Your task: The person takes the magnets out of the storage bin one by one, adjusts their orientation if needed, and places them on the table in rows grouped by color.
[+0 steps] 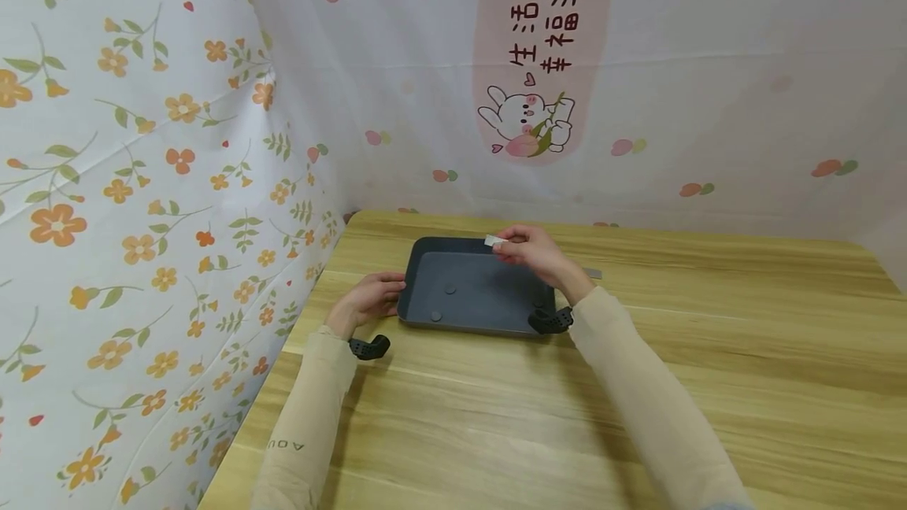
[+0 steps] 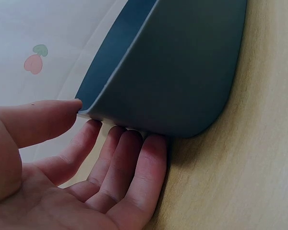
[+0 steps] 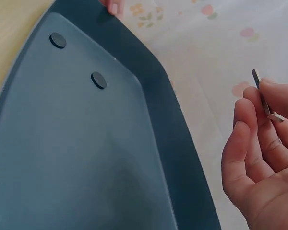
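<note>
A dark grey-blue rectangular tray [image 1: 489, 282] with raised walls lies on the table. At its left end is my left hand [image 1: 372, 297]; in the left wrist view the thumb rests at the rim and the curled fingers [image 2: 151, 158] touch the outer wall. Over the tray's far edge, my right hand [image 1: 534, 253] pinches a small flat pale piece [image 1: 494, 241] between thumb and fingers. Seen edge-on in the right wrist view, this piece [image 3: 261, 93] looks thin, with a short bent or second part at its lower end. Small dark round discs [image 3: 99, 80] sit on the tray floor.
A flat grey strip [image 1: 594, 274] lies on the wooden table [image 1: 708, 352] right of the tray, partly behind my right wrist. Patterned cloth [image 1: 397, 85] hangs behind the table and along its left side. Each wrist wears a black mount [image 1: 370, 348].
</note>
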Motion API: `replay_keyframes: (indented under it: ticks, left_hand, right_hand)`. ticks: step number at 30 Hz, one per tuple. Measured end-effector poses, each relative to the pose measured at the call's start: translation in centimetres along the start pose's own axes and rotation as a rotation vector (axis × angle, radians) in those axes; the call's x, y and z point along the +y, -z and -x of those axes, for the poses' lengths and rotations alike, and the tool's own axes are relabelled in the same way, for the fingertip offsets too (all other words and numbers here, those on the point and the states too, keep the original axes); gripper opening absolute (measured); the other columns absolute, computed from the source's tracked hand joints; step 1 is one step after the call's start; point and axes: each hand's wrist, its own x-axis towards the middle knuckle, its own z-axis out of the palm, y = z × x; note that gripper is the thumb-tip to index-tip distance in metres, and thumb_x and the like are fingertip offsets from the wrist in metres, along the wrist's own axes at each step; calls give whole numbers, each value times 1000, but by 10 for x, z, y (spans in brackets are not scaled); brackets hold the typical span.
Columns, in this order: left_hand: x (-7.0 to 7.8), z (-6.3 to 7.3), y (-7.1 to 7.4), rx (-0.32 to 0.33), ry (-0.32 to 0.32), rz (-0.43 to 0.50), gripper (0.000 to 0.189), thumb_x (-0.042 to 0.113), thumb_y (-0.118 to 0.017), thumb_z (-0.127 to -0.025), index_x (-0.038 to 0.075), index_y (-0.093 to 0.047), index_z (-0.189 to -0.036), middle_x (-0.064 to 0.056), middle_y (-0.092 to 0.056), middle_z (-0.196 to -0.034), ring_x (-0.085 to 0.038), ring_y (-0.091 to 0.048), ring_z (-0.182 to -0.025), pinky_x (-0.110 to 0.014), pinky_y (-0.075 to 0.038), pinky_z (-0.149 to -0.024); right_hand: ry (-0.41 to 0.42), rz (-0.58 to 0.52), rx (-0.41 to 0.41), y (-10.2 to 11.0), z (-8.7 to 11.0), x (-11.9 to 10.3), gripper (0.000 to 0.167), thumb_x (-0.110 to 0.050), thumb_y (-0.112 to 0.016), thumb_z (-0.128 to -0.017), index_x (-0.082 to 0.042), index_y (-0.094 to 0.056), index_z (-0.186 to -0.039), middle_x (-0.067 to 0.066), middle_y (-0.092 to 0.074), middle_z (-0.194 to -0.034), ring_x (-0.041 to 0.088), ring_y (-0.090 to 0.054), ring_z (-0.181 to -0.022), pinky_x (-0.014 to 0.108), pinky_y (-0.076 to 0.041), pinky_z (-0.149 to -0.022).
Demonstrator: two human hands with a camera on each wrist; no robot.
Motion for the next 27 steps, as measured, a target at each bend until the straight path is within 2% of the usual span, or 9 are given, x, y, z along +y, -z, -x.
replay_keyframes:
  ticks: [7,15,21,27]
  left_hand:
    - [-1,1,2,-21,-16,8,48,9,-44,-102,-4,-31,-147,-7,-56,-115,-12,-57,-96,-27,-51,-76]
    - [0,2,1,-40,-23,14,48,8,-44,-103,-6,-30,-146,-8,-55,-117,-12,-57,-97,-28,-51,-77]
    - [0,2,1,-35,-17,-4,50,9,-43,-103,-5,-27,-148,-9,-53,-121,-12,-56,-98,-27,-50,-77]
    - [0,3,0,-35,-21,-16,51,10,-43,-103,-6,-26,-148,-10,-52,-123,-12,-56,-98,-27,-50,-78]
  right_hand:
    - [-7,-24,7,8,7,-1,27,-7,-59,-95,4,-54,-120,3,-63,-100,10,-65,-84,25,-54,-78]
    - [-15,-22,23,17,14,-4,33,-8,-57,-97,6,-52,-127,8,-61,-107,11,-65,-86,23,-54,-77]
    - [-8,-40,25,25,19,-7,35,-9,-58,-96,6,-51,-127,2,-62,-101,17,-65,-90,23,-54,-77]
    - [-18,-23,18,36,27,-8,37,-11,-55,-98,6,-47,-131,7,-58,-110,10,-64,-89,22,-53,-80]
